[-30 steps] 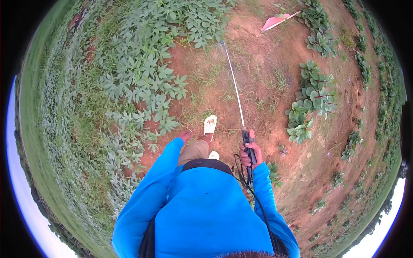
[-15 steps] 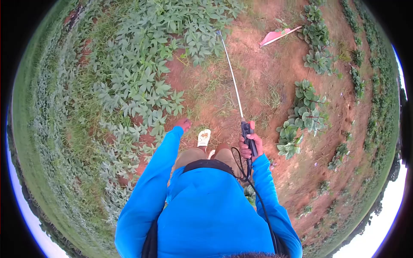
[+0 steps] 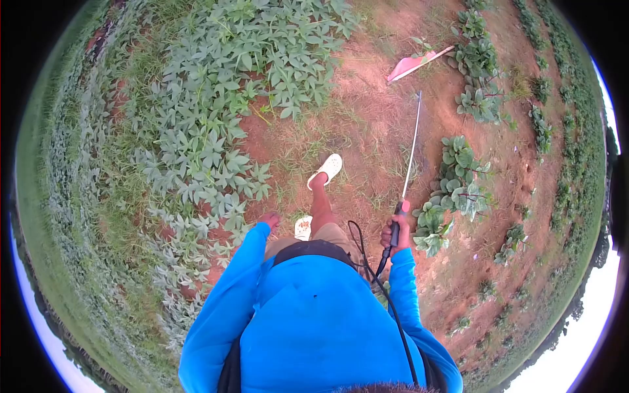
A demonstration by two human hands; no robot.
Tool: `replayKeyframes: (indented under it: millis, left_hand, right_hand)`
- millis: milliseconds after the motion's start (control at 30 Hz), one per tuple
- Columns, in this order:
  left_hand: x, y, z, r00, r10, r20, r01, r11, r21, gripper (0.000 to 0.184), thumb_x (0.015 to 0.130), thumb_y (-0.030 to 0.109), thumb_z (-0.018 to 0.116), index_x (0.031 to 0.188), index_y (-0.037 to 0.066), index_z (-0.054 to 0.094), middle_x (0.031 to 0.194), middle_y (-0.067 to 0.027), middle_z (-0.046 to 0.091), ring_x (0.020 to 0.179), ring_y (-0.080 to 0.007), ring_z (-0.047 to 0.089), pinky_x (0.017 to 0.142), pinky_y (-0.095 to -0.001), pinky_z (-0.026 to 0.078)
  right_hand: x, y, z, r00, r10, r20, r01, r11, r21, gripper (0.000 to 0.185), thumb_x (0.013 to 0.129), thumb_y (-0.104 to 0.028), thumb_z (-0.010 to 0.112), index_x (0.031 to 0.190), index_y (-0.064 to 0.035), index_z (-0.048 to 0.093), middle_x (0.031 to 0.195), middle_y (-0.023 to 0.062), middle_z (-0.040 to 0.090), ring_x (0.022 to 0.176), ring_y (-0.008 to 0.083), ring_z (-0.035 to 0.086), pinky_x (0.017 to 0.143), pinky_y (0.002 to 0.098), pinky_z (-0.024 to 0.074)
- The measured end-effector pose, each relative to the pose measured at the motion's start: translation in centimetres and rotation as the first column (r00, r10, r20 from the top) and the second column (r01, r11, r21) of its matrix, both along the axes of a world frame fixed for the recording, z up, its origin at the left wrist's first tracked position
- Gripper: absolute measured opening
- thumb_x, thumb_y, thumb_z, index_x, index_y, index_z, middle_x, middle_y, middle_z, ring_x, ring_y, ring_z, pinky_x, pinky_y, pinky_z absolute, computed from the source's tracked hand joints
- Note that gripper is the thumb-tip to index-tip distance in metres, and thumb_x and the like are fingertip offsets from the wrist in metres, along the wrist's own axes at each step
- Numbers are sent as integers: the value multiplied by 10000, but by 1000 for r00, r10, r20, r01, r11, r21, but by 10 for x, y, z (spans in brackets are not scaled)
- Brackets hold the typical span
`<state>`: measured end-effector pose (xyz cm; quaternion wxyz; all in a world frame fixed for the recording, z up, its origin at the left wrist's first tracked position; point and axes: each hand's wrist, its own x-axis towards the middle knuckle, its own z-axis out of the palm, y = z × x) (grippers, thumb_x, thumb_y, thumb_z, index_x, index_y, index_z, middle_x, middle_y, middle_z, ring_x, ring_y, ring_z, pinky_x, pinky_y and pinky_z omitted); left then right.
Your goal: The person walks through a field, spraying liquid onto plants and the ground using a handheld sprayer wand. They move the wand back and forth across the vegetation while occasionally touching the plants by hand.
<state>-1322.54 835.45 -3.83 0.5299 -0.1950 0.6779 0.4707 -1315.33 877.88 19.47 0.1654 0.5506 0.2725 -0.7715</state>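
My right hand [image 3: 397, 232] is wrapped round the black handle of a sprayer wand [image 3: 411, 156]. Its thin pale lance slants up and slightly right over bare reddish soil, the tip near a pink flag [image 3: 411, 65]. From the handle's lower end a black hose [image 3: 398, 321] loops and runs down along my right side. My left hand [image 3: 270, 219] hangs low on the left beside leafy green plants [image 3: 216, 131]; nothing shows in it and its fingers seem loosely apart, though small in view.
A row of broad-leaved plants [image 3: 458, 190] grows just right of the wand, with more rows further right. My white clogs [image 3: 333, 166] stand on a grassy soil strip between the plants. The pink flag on its stick lies ahead on the ground.
The wand has swung right, its tip moving from the left plants' edge to over the soil by the right row. One foot has stepped forward. My left hand has drawn back slightly.
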Motion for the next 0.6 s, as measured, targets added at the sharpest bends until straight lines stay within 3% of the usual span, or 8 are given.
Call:
replayKeyframes:
  millis: [167,233,300,367,500,567,600]
  left_hand:
    - [-78,32,41,1000,5,-4,-5,1000,-1,234,795,296,527,847,70,565,645,-39,548,474,-120,466,425,-281,372]
    - [-125,53,52,1000,-4,-10,5,1000,29,234,790,295,529,847,72,568,656,-41,558,479,-117,472,425,-279,371]
    - [-167,74,60,988,-7,-155,10,1000,16,239,806,306,532,823,70,564,659,-36,563,490,-103,471,425,-267,362]
    - [-211,90,60,987,-26,-160,32,999,36,243,825,309,524,832,69,561,665,-27,560,501,-93,469,424,-254,358]
    - [-286,135,85,976,-4,-219,16,998,56,249,856,311,507,918,78,566,721,-21,573,505,-89,474,384,-224,333]
    - [-311,158,102,966,-48,-255,61,997,42,247,856,312,503,918,81,567,722,-15,575,520,-88,481,389,-222,337]
    - [-317,166,104,956,-73,-286,88,995,39,246,857,312,499,918,84,568,723,-9,577,535,-88,488,393,-220,340]
  right_hand:
    - [-75,35,3,988,-39,-146,-5,957,-290,271,759,-378,539,743,-128,435,531,-11,389,348,101,342,303,249,300]
    - [-103,46,3,956,-171,-237,-12,788,-616,278,760,-360,528,754,-95,445,541,0,398,347,103,353,303,251,312]
    - [-126,53,2,940,-191,-284,-48,747,-663,278,757,-348,526,773,-80,454,555,10,405,347,102,357,305,250,318]
    - [-146,56,3,925,-183,-332,-153,620,-770,280,756,-344,527,783,-76,454,562,15,400,348,99,356,306,246,319]
    - [-177,65,-4,897,-164,-410,-246,586,-772,265,756,-327,530,785,-82,435,566,10,384,348,87,343,299,235,311]
    - [-188,71,-5,892,-157,-423,-250,610,-752,253,759,-326,533,782,-96,429,558,-5,378,351,82,343,298,230,309]
    - [-193,75,-3,903,-83,-421,-258,679,-687,248,759,-326,535,778,-103,430,549,-13,375,350,81,341,298,230,307]
